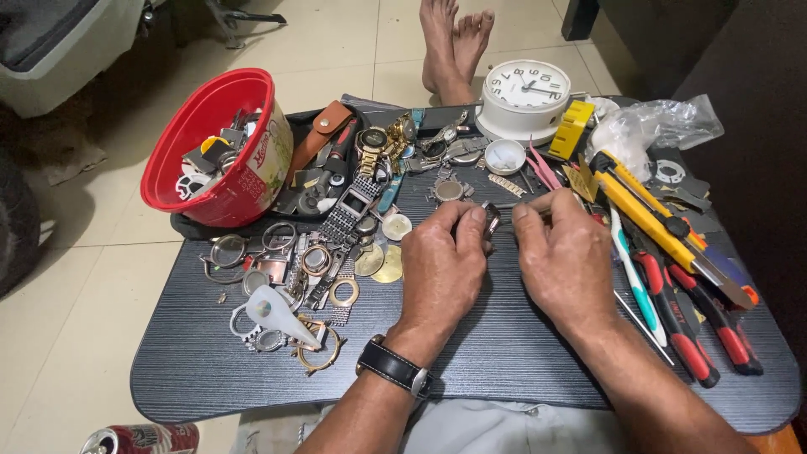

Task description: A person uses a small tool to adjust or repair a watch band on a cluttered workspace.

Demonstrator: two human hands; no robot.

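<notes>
In the head view, a small dark watch part (492,220) is pinched between the fingertips of the left hand (443,267), low over the middle of the black table (210,370). A thin metal tool (538,204) is gripped by the right hand (565,259), its tip brought against the part. Both hands are closed in fine pinches. The part is judged light, stiff and slippery, easily dropped or scratched; it is best taken by its rim, not its face. Loose watch cases and rings (286,277) are spread to the left, beside a red bowl (210,143). A white clock (528,94), a yellow knife (664,223) and red-handled pliers (681,324) lie to the right.
</notes>
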